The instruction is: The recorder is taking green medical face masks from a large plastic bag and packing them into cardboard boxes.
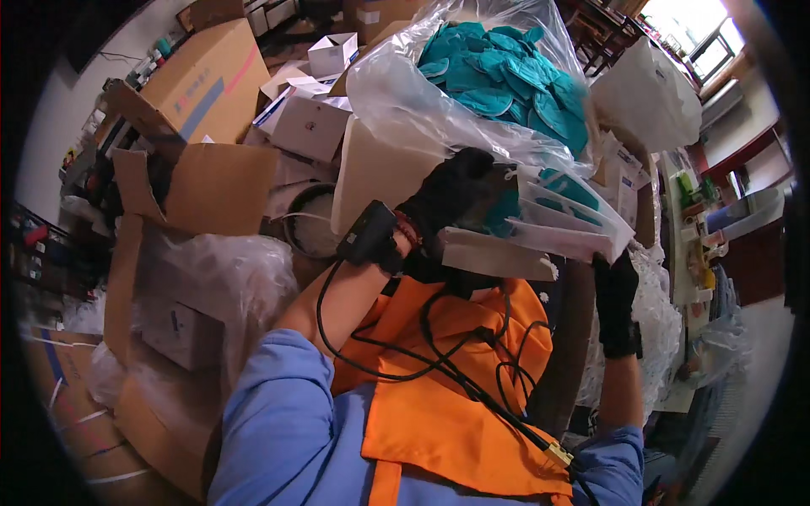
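In front of me is an open white carton (567, 238) with teal folded face masks (567, 190) partly visible inside. My right hand (616, 299), in a black glove, grips the carton's right corner with its fingers closed. My left hand (451, 192), also gloved in black, is over the left side of the carton's opening. Its fingers look curled, and what they hold, if anything, is hidden. A teal piece (504, 211) shows just below that hand. One carton flap (498, 253) sticks out toward me. Beyond the hands, a clear plastic bag (392, 84) holds many loose teal masks (498, 72).
A brown box lined with plastic (253, 261) holds a white carton (181, 333) at left. Behind are more white cartons (308, 126) and a large brown box (207, 88). Black cables (439, 363) cross my orange apron (447, 422). Plastic bags (645, 93) stand at right.
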The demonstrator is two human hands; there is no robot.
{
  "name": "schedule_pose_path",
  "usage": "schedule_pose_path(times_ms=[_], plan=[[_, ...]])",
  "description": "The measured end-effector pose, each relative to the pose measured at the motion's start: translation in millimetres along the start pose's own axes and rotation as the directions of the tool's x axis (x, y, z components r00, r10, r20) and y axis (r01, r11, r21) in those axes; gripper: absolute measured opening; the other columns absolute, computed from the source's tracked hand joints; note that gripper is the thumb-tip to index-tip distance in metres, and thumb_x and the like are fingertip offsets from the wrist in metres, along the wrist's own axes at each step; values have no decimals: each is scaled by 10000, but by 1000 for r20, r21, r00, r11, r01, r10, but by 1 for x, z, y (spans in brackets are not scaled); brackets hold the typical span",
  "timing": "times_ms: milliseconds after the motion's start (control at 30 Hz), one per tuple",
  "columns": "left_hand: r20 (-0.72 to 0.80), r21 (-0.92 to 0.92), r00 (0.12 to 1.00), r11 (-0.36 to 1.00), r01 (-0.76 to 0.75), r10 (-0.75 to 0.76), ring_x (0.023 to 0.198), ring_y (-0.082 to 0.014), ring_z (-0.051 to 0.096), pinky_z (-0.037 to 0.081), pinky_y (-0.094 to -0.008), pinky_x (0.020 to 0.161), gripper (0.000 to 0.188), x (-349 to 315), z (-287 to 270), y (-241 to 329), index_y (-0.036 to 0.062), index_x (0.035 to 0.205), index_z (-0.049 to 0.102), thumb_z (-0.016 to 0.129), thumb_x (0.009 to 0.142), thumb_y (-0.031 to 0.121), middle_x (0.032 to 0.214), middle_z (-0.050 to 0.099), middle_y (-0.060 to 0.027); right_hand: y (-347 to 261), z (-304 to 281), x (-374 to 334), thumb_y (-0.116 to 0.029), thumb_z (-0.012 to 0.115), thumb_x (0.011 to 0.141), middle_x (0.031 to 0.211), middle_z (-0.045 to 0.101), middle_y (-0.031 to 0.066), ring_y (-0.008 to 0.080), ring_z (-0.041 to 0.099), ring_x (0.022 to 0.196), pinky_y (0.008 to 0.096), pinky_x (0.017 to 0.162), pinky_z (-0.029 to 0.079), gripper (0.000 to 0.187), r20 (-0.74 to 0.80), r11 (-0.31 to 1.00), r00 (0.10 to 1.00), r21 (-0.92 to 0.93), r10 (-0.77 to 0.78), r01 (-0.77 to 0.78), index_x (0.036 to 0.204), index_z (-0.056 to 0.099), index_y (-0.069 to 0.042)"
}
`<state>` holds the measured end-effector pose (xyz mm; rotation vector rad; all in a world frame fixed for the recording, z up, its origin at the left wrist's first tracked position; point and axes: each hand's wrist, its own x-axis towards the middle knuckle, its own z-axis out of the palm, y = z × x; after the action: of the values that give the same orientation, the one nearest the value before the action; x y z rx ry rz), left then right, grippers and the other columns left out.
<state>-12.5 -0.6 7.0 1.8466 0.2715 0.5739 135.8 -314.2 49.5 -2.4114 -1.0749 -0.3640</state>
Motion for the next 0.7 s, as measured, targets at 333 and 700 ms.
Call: schedule_pose_path(times_ms=[333, 700], plan=[[17, -115, 960, 955, -275, 279, 1058, -305, 571, 470, -381, 936, 356, -6, 24, 9, 51, 1174, 607, 639, 831, 139, 1124, 593, -156, 12, 0, -26, -199, 615, 913, 967, 659, 102, 178, 613, 855, 319, 761, 494, 327, 176, 722, 913, 564, 369, -400, 1137, 596, 38], [44, 607, 983, 777, -168, 178, 971, -329, 610, 463, -432, 912, 358, -14, 21, 27, 81, 1098, 628, 684, 754, 165, 1072, 634, -127, 52, 31, -34, -99, 586, 910, 933, 618, 71, 184, 606, 803, 315, 695, 516, 253, 89, 841, 957, 460, 275, -284, 1129, 564, 26]])
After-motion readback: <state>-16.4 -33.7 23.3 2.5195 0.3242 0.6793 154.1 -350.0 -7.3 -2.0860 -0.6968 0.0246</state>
